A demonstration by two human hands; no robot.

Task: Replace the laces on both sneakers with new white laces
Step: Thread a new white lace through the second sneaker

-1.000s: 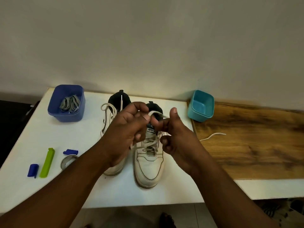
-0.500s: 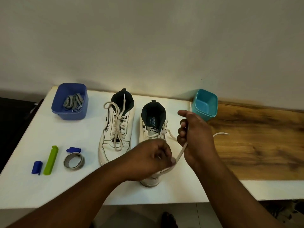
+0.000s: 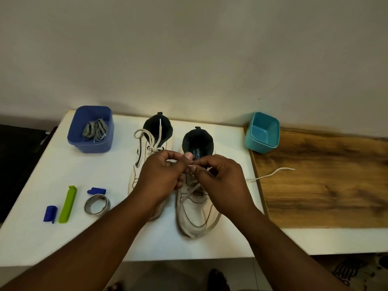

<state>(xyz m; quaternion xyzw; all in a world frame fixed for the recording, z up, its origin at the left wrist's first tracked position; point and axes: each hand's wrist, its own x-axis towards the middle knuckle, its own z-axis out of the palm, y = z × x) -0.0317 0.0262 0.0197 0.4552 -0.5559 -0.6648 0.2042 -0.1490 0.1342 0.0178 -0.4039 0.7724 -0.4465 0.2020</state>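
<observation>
White lace tip (image 3: 191,164) is pinched between both hands, left hand (image 3: 161,177) and right hand (image 3: 218,179), above the right sneaker (image 3: 195,208); an eyelet could be missed if grip slips

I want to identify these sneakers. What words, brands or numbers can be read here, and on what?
"spar": printed on the insole of the right sneaker, cut off by the left hand.
Smaller print beside it: too blurred to read.
A dark logo on the side of the left sneaker: no letters legible.
Nothing else carries text.
</observation>
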